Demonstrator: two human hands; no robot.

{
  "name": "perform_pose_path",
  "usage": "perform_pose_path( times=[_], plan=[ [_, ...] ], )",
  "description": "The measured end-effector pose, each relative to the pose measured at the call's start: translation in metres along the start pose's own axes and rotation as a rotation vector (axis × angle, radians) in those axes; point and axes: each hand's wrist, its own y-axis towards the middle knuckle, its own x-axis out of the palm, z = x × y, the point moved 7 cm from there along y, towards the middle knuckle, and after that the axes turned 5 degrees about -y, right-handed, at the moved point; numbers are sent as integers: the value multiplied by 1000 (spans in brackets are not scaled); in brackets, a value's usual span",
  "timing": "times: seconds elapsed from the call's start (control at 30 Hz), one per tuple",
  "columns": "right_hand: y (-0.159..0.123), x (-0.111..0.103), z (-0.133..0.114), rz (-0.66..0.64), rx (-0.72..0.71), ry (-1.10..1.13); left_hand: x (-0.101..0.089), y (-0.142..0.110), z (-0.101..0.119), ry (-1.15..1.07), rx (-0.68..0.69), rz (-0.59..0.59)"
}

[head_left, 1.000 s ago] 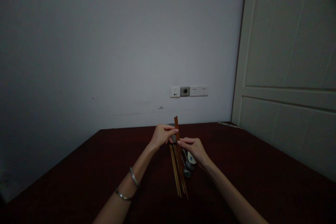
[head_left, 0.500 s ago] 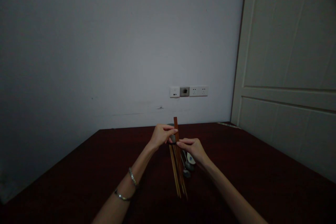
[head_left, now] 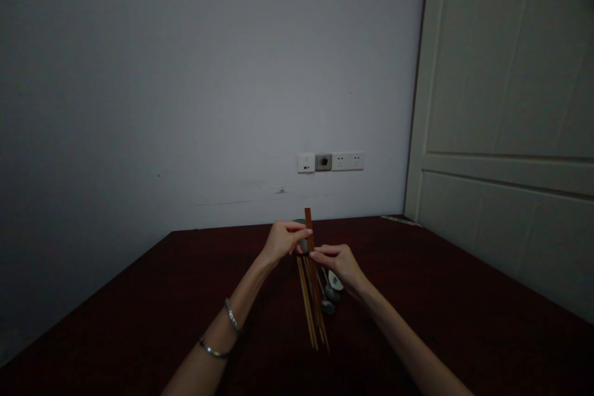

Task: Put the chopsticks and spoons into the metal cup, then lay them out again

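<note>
Reddish-brown chopsticks [head_left: 308, 217] stand up between my two hands in the head view, their upper ends side by side. My left hand [head_left: 282, 240] pinches them near the top, thumb in front. Lower down, the fingertips of my right hand [head_left: 340, 263] are closed on the same chopsticks. Lighter wooden chopsticks [head_left: 306, 303] lie just below on the table. Beside my right hand are metal spoons [head_left: 328, 307] and a white spoon [head_left: 335, 281] with a blue mark. A grey rounded object [head_left: 299, 221] behind my left hand is mostly hidden.
All of this lies on a dark red table [head_left: 185, 297]. Its back edge meets a pale wall with sockets [head_left: 348, 161]. A panelled door [head_left: 501, 185] stands to the right. Close to the back right corner is a thin pale strip [head_left: 401, 221].
The whole view has shifted slightly, so the wall and table sit a little further left. Both hands keep their hold on the chopsticks with little visible movement.
</note>
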Motion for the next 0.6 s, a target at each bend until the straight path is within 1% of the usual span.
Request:
perform_pose_path(
  times=[0.1,0.3,0.6],
  plan=[
    [1,0,2,-8,-1,7,0,0,0,5,-6,2],
    [2,-2,4,18,8,-2,0,2,-5,-5,-4,-2],
    [3,-2,7,-10,-11,27,1,1,-5,-17,-10,-14]
  ],
)
